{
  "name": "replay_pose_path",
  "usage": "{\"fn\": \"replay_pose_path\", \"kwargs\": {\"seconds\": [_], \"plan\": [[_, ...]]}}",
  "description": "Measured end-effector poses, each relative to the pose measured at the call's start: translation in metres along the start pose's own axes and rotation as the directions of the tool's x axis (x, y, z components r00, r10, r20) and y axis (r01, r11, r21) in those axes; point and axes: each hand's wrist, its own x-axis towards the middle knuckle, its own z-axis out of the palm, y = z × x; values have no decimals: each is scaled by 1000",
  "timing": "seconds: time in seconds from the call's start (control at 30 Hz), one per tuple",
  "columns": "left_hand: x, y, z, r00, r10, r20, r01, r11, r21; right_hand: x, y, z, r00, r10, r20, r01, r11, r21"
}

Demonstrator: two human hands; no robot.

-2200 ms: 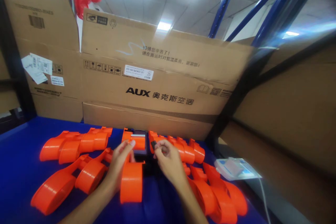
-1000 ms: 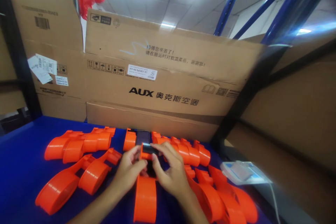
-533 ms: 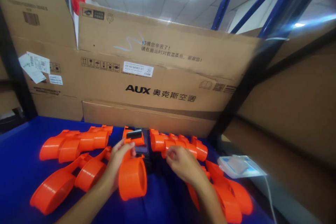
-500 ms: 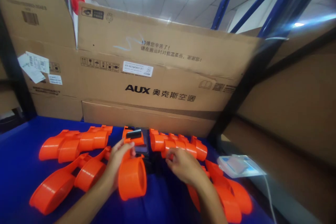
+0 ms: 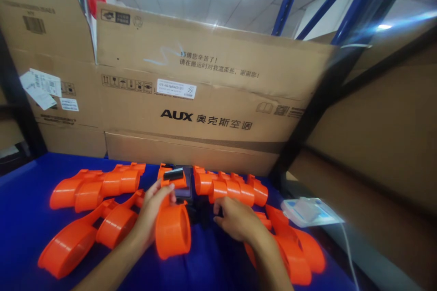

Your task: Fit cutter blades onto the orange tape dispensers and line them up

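Note:
My left hand [image 5: 152, 214] grips an orange plastic tape dispenser [image 5: 172, 231] and holds it upright over the blue table [image 5: 23, 209]. A small black part [image 5: 173, 174] sits at the dispenser's top end. To its right, my right hand [image 5: 235, 218] rests low with its fingers curled down into a dark spot on the table beside a black box [image 5: 185, 189]. What those fingers hold is hidden. Several more orange dispensers [image 5: 92, 184] lie in rows on both sides of my hands.
A large AUX cardboard box [image 5: 205, 100] walls off the back of the table. More cardboard [image 5: 375, 145] and a dark shelf post [image 5: 307, 122] close the right side. A clear bag with a white cable [image 5: 307, 211] lies right of the dispensers.
Both hands were together at the dispenser's top a second ago. Since then the left has tilted the dispenser up, while the right hand came away and dropped to the table.

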Motion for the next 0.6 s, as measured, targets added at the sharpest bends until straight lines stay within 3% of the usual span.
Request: {"fn": "replay_pose_path", "kwargs": {"seconds": [0.13,0.23,0.4,0.53,0.6], "plan": [[-2,1,2,1000,-14,-3,14,1000,13,0,1,-4,992,-67,-111,83,987,141],[-4,2,3,999,-27,-17,28,999,28,4,-3,-6,969,-141,-204,202,925,322],[-11,2,6,1000,-1,29,0,1000,27,8,-23,-1,933,-189,-306,349,677,648],[-15,3,10,997,33,69,-34,999,13,8,-39,8,932,-187,-312,363,458,811],[-15,3,11,995,43,85,-44,999,14,8,-44,13,927,-202,-316,372,391,842]]}}
